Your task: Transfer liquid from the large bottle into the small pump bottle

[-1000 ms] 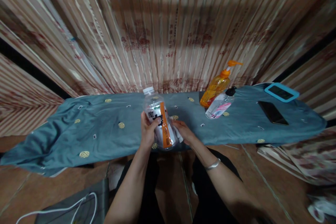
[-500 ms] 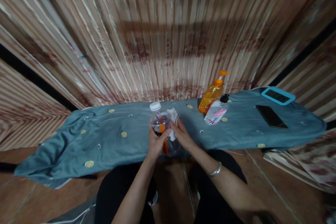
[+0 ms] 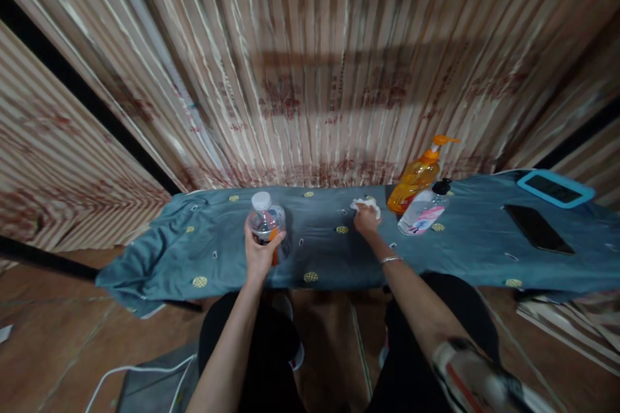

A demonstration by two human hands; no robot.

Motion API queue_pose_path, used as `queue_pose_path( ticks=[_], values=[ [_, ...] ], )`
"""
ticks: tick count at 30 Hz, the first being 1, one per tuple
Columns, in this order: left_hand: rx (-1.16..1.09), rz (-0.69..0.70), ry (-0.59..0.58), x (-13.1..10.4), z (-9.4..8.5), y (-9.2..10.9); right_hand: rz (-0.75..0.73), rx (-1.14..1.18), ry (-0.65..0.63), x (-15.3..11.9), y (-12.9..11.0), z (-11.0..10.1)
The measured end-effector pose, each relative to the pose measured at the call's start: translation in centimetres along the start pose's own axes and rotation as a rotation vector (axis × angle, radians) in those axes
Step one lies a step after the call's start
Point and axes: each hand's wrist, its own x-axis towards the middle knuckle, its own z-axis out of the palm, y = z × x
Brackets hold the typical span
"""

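My left hand [image 3: 260, 251] is wrapped round a clear plastic bottle [image 3: 265, 222] with a white cap and an orange label, upright on the teal cloth. Farther right, my right hand [image 3: 367, 219] is closed on a crumpled white tissue [image 3: 364, 204] at the cloth's surface; its fingertips are partly hidden. An orange pump bottle [image 3: 415, 182] stands right of the tissue. In front of it is a clear bottle [image 3: 422, 211] with a black pump top and a pink label.
The patterned teal cloth [image 3: 159, 251] covers a narrow table. At its right lie a black phone [image 3: 537, 228] and a blue-framed device [image 3: 555, 188]. A striped curtain [image 3: 314, 77] hangs close behind, and black poles slant down at both sides.
My hands have moved apart. My left hand and the clear bottle are farther left; my right hand has taken the tissue away from the bottle to the right, onto the cloth. The view has shifted.
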Motion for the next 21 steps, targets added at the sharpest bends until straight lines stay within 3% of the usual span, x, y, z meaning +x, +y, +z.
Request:
queue_pose_path(
  ticks=[4,7,10,14,16,18,21],
  values=[
    [-0.003,0.005,-0.022,0.5,-0.1,-0.8,-0.222,-0.098,-0.269,-4.2,-5.0,7.4],
    [0.025,0.017,-0.028,0.8,-0.4,-0.9,-0.413,-0.145,-0.48,-8.8,-6.6,9.4],
    [0.032,0.017,-0.04,0.9,-1.1,-0.7,-0.45,-0.236,-0.538,-11.9,-4.3,5.9],
    [0.026,0.03,-0.071,1.1,-1.7,-1.1,-0.23,-0.447,-0.339,-12.1,1.9,-3.1],
    [0.03,0.025,-0.085,1.2,-1.6,-1.5,-0.124,-0.53,-0.22,-11.3,4.1,-6.1],
    [0.031,0.024,-0.093,1.4,-1.5,-1.9,-0.079,-0.571,-0.152,-10.2,4.6,-6.3],
    [0.015,0.028,-0.105,1.4,-1.5,-1.9,-0.115,-0.56,-0.15,-8.7,2.2,-1.5]
  ],
)
